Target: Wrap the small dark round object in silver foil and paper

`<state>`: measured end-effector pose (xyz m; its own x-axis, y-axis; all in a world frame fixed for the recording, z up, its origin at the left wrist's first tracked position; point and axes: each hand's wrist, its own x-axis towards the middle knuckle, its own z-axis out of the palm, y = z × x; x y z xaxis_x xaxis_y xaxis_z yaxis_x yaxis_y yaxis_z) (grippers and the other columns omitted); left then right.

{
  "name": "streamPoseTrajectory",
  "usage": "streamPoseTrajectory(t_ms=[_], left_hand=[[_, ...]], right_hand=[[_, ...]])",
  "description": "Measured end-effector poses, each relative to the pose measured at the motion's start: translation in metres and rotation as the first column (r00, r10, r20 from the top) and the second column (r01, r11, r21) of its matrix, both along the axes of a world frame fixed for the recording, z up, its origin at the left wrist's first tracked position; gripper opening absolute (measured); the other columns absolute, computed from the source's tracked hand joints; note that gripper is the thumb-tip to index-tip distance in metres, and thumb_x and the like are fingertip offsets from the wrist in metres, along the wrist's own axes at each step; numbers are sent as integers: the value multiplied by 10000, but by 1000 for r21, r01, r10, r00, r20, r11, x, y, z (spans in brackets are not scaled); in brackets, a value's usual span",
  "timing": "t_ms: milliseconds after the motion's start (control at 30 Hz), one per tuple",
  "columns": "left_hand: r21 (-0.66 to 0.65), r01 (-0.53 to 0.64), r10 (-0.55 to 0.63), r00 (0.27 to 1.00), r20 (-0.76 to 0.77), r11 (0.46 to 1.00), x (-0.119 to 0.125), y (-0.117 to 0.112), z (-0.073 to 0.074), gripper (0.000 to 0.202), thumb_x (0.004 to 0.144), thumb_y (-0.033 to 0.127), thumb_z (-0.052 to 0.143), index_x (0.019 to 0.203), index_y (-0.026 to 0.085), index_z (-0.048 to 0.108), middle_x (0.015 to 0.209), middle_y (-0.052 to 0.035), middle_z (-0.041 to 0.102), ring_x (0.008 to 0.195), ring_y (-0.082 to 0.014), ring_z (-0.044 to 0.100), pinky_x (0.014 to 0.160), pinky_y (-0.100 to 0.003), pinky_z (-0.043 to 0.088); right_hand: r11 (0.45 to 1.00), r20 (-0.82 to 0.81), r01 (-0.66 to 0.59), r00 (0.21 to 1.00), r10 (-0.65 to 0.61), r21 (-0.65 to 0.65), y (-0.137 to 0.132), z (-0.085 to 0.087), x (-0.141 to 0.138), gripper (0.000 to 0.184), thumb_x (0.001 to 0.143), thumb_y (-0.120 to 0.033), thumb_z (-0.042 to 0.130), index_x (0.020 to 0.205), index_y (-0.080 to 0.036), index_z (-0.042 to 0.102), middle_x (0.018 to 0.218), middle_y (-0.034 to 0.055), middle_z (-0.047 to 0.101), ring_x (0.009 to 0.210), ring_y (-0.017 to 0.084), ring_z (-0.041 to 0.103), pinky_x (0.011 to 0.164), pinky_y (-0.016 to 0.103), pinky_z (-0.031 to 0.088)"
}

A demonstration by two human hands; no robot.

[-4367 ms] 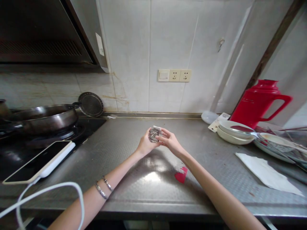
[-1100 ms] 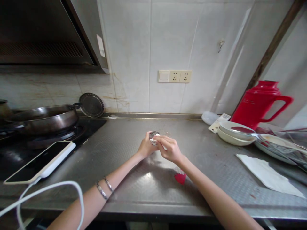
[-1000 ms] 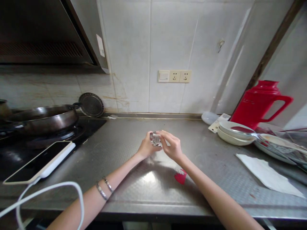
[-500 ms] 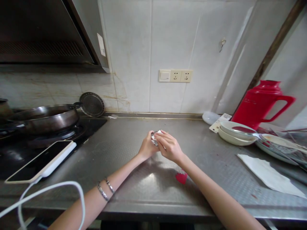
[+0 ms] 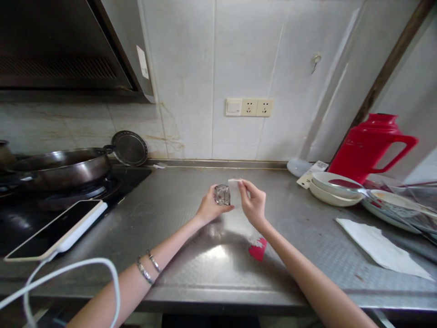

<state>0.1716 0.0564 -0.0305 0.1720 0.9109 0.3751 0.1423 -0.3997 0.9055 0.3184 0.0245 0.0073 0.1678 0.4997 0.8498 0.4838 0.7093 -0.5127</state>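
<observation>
Over on the left a dark pan (image 5: 56, 167) sits on the hob, and nearer the bench's (image 5: 191, 269) front edge a phone (image 5: 56, 229) lies flat with a white cable (image 5: 71, 278) looping off toward the person. In the middle, the left hand (image 5: 210, 207) is raised above the steel, fingers curled round a small clear glass (image 5: 222, 194), gripped from the side and below. The right hand (image 5: 253, 202) stands just beside it, thumb and forefinger pinched shut on a little white scrap (image 5: 234, 181), the other fingers loosely spread; scrap and glass look close but apart. I can't make out what the scrap is. Under the right forearm a small red piece (image 5: 257, 249) lies on the bench. To the right come stacked bowls (image 5: 332, 187), a red thermos jug (image 5: 370, 145) against the wall, and a sheet of white paper (image 5: 380, 248). As I judge it, the risk is the glass: it is held in one hand only, over hard steel, and if the grip loosens or the other hand knocks it, it could drop and crack. The glass looks about upright, its long axis roughly vertical with perhaps a slight tilt, though which end is the mouth I cannot tell.
</observation>
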Motion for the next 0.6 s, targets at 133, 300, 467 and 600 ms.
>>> streamPoseTrajectory(t_ms=[133, 300, 467, 600], left_hand=[[24, 38, -38, 999, 13, 999, 4, -8, 4, 796, 492, 330, 865, 1158, 166, 461, 1037, -77, 662, 931, -201, 641, 849, -323, 507], [-81, 26, -23, 999, 39, 996, 7, -13, 10, 721, 517, 358, 846, 1121, 167, 500, 906, -40, 661, 669, -134, 620, 574, -244, 514], [-200, 0, 13, 998, 60, 980, 9, -14, 14, 656, 512, 346, 839, 1055, 163, 518, 776, -4, 640, 505, -92, 543, 425, -211, 460], [-272, -20, 54, 991, 120, 962, 9, -17, 21, 596, 504, 316, 839, 993, 154, 539, 752, 5, 629, 528, -97, 558, 416, -199, 470]], right_hand=[[990, -69, -49, 997, 40, -135, 11, 0, 5, 285, 914, -364, 480, 933, -189, 704, 888, 51, 738, 774, 193, 689, 691, 278, 545], [969, 39, -182, 981, 191, -169, 10, -9, -2, 241, 916, -292, 477, 989, -214, 694, 970, 39, 738, 851, 180, 696, 749, 267, 545], [980, 122, -165, 976, 178, -109, 6, -14, -5, 235, 907, -243, 475, 1025, -224, 678, 1000, 41, 734, 874, 183, 703, 778, 275, 552], [981, 137, -178, 973, 187, -77, 1, -14, -7, 240, 906, -229, 466, 1031, -222, 671, 1007, 49, 732, 876, 181, 703, 768, 271, 555]])
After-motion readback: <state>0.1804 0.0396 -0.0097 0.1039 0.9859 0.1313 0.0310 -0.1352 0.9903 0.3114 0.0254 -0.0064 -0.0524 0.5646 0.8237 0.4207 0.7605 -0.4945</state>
